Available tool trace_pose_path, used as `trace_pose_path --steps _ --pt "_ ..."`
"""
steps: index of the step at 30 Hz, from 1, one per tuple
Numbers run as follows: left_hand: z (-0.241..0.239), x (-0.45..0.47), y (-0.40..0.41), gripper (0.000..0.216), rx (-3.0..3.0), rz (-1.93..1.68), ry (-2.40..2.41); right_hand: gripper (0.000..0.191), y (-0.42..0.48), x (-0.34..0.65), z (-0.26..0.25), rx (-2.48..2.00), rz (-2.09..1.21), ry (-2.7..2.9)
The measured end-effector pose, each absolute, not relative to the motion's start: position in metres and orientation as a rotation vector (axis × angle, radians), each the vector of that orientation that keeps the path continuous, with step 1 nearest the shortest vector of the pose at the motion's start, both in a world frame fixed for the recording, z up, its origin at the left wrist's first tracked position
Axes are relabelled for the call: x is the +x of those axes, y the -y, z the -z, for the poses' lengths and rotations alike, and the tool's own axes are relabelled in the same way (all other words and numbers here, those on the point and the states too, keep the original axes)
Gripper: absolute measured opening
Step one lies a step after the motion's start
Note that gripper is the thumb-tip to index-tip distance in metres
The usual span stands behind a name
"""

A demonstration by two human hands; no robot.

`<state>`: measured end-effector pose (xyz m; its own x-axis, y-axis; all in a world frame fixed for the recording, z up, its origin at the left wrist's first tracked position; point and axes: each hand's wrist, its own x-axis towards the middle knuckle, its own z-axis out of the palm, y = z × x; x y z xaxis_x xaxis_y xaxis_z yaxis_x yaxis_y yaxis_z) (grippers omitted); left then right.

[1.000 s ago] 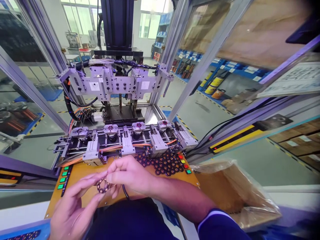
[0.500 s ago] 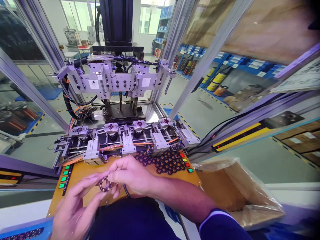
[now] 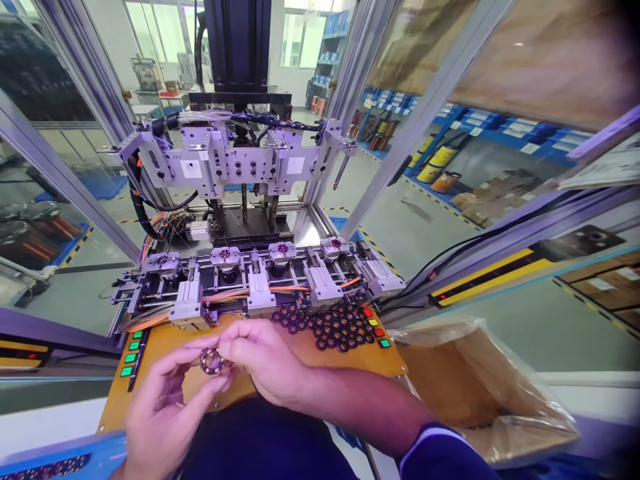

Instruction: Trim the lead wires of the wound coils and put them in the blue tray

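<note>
Between the thumb and fingers of my left hand (image 3: 167, 397) is a small stator ring (image 3: 211, 361), black with copper coils around its inside. My right hand (image 3: 260, 357) is closed, with thumb and forefinger pinched at the ring's right edge. Whether a fine wire lies between those fingertips I cannot make out. Both hands are above the orange work surface (image 3: 295, 350), in front of the machine. Many similar stator rings (image 3: 343, 327) lie clustered just beyond my right hand.
A row of metal fixtures (image 3: 260, 283) crosses the back of the surface, several holding rings. Above it hangs the machine head (image 3: 245, 163). Green buttons (image 3: 131, 358) line the left edge. A plastic-lined carton (image 3: 450, 387) stands right; a blue tray (image 3: 107, 450) sits lower left.
The ring has been raised slightly and turned a little in my fingers. My right fingertips have come closer against its edge. The whole view has shifted slightly.
</note>
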<state>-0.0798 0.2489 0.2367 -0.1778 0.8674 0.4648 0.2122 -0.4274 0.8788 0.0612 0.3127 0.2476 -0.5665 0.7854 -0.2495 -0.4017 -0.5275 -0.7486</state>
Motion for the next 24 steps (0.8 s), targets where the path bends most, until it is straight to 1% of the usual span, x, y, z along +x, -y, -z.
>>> trace_pose_path --steps 4,9,11,18,24 --pt "-0.236 -0.084 -0.248 0.037 1.580 -1.621 -1.298 0.036 -0.314 0.063 -0.247 -0.730 -2.143 0.849" --pt "-0.240 -0.086 -0.250 0.032 1.676 -1.579 -1.330 0.029 -0.319 0.067 -0.250 -0.750 -2.159 0.944" --pt "-0.241 -0.087 -0.250 0.033 1.762 -1.576 -1.323 0.028 -0.320 0.067 -0.252 -0.769 -2.176 0.962" --pt "-0.245 -0.091 -0.250 0.037 2.039 -1.529 -1.323 0.036 -0.321 0.068 -0.257 -0.819 -2.218 0.976" --pt "-0.245 -0.097 -0.249 0.042 2.251 -1.445 -1.290 0.030 -0.321 0.067 -0.257 -0.875 -2.216 1.023"
